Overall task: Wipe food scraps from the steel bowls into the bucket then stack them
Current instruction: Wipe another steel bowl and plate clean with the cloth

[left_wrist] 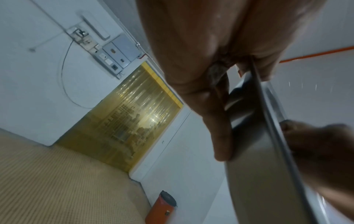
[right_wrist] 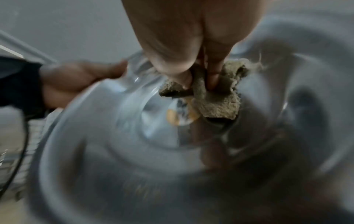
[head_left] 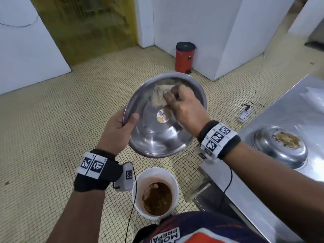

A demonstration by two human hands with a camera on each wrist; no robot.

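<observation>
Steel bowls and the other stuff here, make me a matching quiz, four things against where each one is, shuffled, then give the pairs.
Things:
1. held steel bowl
2. dirty steel bowl
3. white bucket
4. red bin

Places:
A. by the far white wall
B. on the steel counter
C. on the floor under the held bowl
D. in the left hand, wiped with a cloth by the right hand

Pairs: 1-D, 2-B, 3-C, 4-A

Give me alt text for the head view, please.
The left hand holds a tilted steel bowl by its rim above a white bucket of brown scraps, while the right hand wipes inside with a rag. A second dirty bowl sits on the steel counter.
</observation>
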